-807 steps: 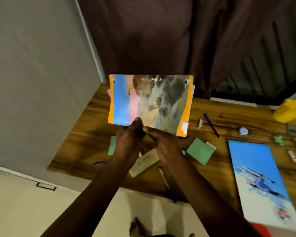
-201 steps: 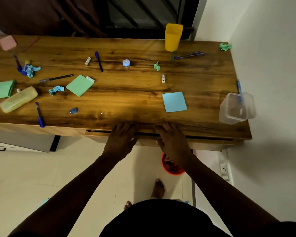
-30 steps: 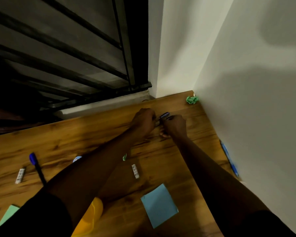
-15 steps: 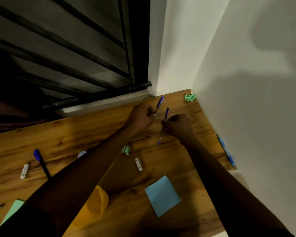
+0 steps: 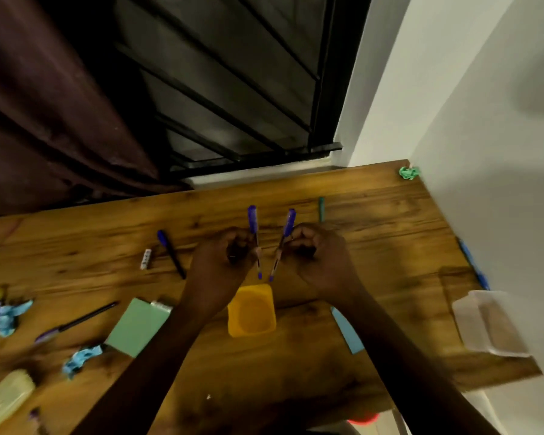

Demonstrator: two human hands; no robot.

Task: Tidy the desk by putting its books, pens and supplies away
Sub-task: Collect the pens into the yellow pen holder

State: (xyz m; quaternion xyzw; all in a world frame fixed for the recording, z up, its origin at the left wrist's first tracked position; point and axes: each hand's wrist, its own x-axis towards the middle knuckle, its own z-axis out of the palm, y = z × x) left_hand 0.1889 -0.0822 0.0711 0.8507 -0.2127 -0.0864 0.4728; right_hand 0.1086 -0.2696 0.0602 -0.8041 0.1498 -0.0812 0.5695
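Items: left pen (image 5: 253, 224), blue-capped, is hanging tip-down in curled fingers of left hand (image 5: 223, 262); right pen (image 5: 288, 222) is slanting likewise in pinching right hand (image 5: 318, 259). Both tips are hovering at far rim of yellow cup (image 5: 252, 312), centre of desk (image 5: 390, 221).

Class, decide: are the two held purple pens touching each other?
Apart. The head view shows desk between left pen and right pen along their whole length, even at the lower tips.
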